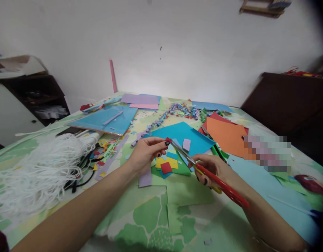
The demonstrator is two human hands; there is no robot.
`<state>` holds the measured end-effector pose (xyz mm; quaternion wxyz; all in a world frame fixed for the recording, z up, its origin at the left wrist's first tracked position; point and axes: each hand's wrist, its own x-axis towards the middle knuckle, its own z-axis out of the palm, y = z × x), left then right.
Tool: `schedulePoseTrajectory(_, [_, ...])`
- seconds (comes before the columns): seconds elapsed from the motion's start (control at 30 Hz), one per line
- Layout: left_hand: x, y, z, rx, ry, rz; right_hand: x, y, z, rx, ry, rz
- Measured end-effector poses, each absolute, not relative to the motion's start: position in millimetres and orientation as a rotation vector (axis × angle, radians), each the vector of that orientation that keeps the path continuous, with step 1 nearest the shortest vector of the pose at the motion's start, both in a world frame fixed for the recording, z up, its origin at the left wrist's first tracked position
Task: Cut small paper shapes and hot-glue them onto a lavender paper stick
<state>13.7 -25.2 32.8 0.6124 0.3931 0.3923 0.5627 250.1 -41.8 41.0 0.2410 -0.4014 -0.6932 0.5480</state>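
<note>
Between its thumb and fingers, my left hand (pixel 151 151) pinches a small red paper piece (pixel 168 140). My right hand (pixel 211 168) holds red and yellow scissors (pixel 216 180), whose blades point up and left, with their tips at the red piece. Whether the blades touch it is too small to tell. Below the hands lie a red square (pixel 166 168), yellow paper (pixel 174 163) and green paper scraps. A large blue sheet (pixel 174 131) lies behind them, with a small lilac piece (pixel 186 144) near its front edge.
White cord (pixel 46 171) is heaped at the left beside colourful scraps. A blue packet (pixel 106 119) lies behind it. At the right are orange paper (pixel 225 136), green-handled scissors (pixel 216 150) and a light blue sheet (pixel 261 185). A curled-paper garland (pixel 158 120) lies farther back.
</note>
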Motion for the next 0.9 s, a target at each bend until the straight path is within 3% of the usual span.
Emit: schedulePoseTrajectory(0.9, [13.0,-27.6,37.5,0.868,0.919,1.271,238.1,-48.8,57.2,-1.300,-1.832,1.465])
